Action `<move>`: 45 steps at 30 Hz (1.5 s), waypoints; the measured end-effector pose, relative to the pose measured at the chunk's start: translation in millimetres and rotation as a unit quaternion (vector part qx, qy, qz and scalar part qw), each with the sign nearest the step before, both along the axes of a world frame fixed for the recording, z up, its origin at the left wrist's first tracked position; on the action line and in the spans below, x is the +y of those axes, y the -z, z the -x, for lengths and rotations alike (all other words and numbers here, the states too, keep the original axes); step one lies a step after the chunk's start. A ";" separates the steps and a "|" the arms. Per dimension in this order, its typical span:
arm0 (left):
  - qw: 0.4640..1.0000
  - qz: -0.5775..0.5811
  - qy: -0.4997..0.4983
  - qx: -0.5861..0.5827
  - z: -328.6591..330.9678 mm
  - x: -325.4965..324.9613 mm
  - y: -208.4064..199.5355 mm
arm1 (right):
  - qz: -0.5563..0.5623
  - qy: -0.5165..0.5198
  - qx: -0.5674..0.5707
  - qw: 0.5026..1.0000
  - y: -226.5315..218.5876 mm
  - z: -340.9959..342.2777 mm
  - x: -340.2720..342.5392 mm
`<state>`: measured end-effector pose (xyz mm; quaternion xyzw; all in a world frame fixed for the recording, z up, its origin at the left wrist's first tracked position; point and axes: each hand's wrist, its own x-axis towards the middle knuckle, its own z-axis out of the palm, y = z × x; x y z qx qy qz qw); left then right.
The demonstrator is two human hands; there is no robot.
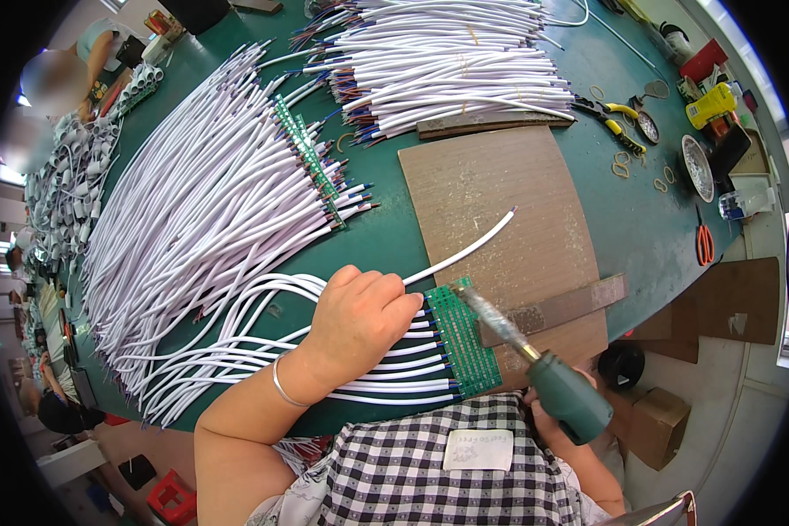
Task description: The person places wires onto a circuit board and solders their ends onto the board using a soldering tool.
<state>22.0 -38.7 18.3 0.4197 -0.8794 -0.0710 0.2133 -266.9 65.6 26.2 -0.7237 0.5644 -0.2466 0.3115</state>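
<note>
My left hand (359, 316), a band on its wrist, is closed at the left edge of a green circuit board panel (466, 342). A white cable (469, 250) sticks out from the fist, its free end up and to the right. Below that hand, several white cables (408, 377) meet the panel's left edge by their wire ends. My right hand (548, 421), partly hidden, grips a soldering iron (570, 399) with a green handle. Its tip is over the panel's upper end; whether it touches cannot be made out.
A brown board (500, 184) with a wooden strip (557, 311) lies under the panel. Bundled white cables (202, 167) fill the left, another pile (447, 70) the back. Yellow-black pliers (618, 123), orange-handled scissors (704, 241) and a metal bowl (697, 167) are at right. People sit far left.
</note>
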 end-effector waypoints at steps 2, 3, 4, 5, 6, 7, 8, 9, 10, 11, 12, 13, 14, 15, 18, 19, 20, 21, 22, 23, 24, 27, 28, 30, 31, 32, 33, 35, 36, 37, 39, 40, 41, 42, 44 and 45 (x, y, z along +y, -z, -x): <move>1.000 0.008 -0.001 0.006 0.3 -0.2 -0.2 | -0.102 0.161 -0.197 0.962 3.5 -10.1 4.9; 1.000 -0.001 0.001 -0.006 0.4 -0.2 -0.5 | -0.102 0.164 -0.197 0.961 2.3 -10.5 6.2; 1.000 0.007 0.003 0.006 0.4 -0.3 -0.9 | -0.110 0.172 -0.239 0.949 0.4 -8.7 6.5; 1.000 0.008 -0.002 0.004 0.6 -0.9 -1.3 | -0.119 0.181 -0.281 0.935 -2.5 -6.4 6.4; 1.000 -0.002 -0.004 -0.006 1.6 -0.6 -2.3 | -0.115 0.200 -0.299 0.926 -3.2 -7.5 6.7; 1.000 -0.005 -0.004 -0.009 2.1 -0.8 -4.1 | -0.163 0.218 -0.288 0.918 -8.6 -4.0 7.3; 1.000 -0.002 -0.005 -0.003 3.6 -1.3 -6.2 | -0.132 0.231 -0.298 0.917 -9.0 -5.6 6.6; 1.000 0.002 -0.004 -0.002 4.8 -1.3 -9.7 | -0.104 0.249 -0.301 0.915 -9.4 -6.5 5.3; 1.000 -0.017 -0.012 -0.001 5.0 0.3 -15.1 | -0.108 0.254 -0.307 0.911 -12.1 -4.2 4.5; 1.000 0.008 -0.018 0.019 6.6 2.2 -20.9 | -0.108 0.261 -0.308 0.909 -11.1 -4.7 3.0; 0.993 -0.054 0.034 0.101 3.3 7.4 -31.8 | -0.039 0.292 -0.348 0.890 -9.4 -3.7 0.3; 0.975 -0.132 0.080 0.161 -0.6 13.7 -44.8 | 0.021 0.304 -0.382 0.872 -7.0 -1.7 -2.6; 0.879 -0.289 0.176 0.335 0.0 25.0 -58.6 | 0.021 0.303 -0.419 0.856 -8.4 8.5 -6.3; 0.789 -0.353 0.276 0.421 0.2 28.5 -68.6 | 0.029 0.302 -0.456 0.836 -7.6 18.3 -11.7; 0.726 -0.299 0.467 0.407 5.5 34.9 -96.9 | 0.062 0.312 -0.521 0.792 -10.3 51.6 -22.3; 0.710 -0.302 0.472 0.426 10.4 38.0 -105.0 | 0.067 0.328 -0.557 0.760 -11.9 61.9 -25.6; 0.695 -0.303 0.477 0.445 15.5 39.0 -110.7 | 0.079 0.335 -0.586 0.733 -13.4 69.1 -27.4; 0.698 -0.300 0.477 0.442 20.1 38.4 -114.0 | 0.074 0.336 -0.597 0.725 -14.9 73.9 -27.6; 0.685 -0.302 0.490 0.447 23.7 37.5 -115.8 | 0.080 0.332 -0.601 0.723 -16.0 76.9 -28.0; 0.671 -0.304 0.503 0.453 26.3 37.1 -116.8 | 0.085 0.329 -0.603 0.721 -16.9 78.5 -28.2; 0.673 -0.302 0.501 0.452 27.5 37.1 -116.4 | 0.090 0.322 -0.595 0.731 -16.7 78.5 -27.7; 0.661 -0.257 0.558 0.430 29.6 39.3 -109.8 | 0.069 0.327 -0.601 0.726 -11.8 76.0 -24.6; 0.687 -0.273 0.547 0.394 30.9 40.1 -107.1 | 0.063 0.329 -0.605 0.722 -9.6 76.9 -23.2; 0.816 -0.227 0.418 0.330 36.0 37.3 -97.8 | 0.073 0.329 -0.594 0.730 -4.2 81.3 -20.0; 0.933 -0.111 0.271 0.209 36.9 30.8 -91.4 | 0.069 0.325 -0.602 0.726 -1.6 85.1 -18.8; 0.991 -0.013 0.124 0.045 37.3 23.4 -83.6 | 0.074 0.334 -0.602 0.722 0.2 89.4 -16.3; 0.999 0.037 0.004 0.024 43.4 -2.9 -64.8 | 0.084 0.332 -0.597 0.725 1.8 94.4 -14.4; 0.981 -0.094 -0.140 -0.100 39.6 -23.7 -45.0 | 0.080 0.325 -0.609 0.719 3.5 104.3 -9.4; 0.977 -0.097 -0.134 -0.135 36.4 -27.7 -35.0 | 0.083 0.337 -0.613 0.710 4.0 108.6 -7.2; 0.968 -0.119 -0.137 -0.175 34.8 -29.8 -25.9 | 0.085 0.350 -0.616 0.700 3.9 112.9 -5.0; 0.972 -0.124 -0.105 -0.172 32.3 -28.1 -15.5 | 0.085 0.353 -0.609 0.705 4.4 119.0 -2.8; 0.974 -0.122 -0.106 -0.161 32.9 -28.8 -15.6 | 0.092 0.373 -0.592 0.708 4.7 121.1 -2.4; 0.977 -0.118 -0.099 -0.144 34.5 -30.1 -18.8 | 0.087 0.362 -0.597 0.711 6.4 121.8 -2.3; 0.988 -0.107 -0.102 -0.053 36.4 -34.9 -27.8 | 0.083 0.364 -0.599 0.708 7.2 122.5 -2.5; 0.974 -0.139 -0.105 0.147 39.8 -58.0 -59.1 | 0.079 0.367 -0.597 0.709 9.1 122.0 -2.9; 0.944 -0.156 -0.089 0.275 38.9 -64.5 -78.9 | 0.075 0.360 -0.603 0.708 9.6 121.4 -3.3</move>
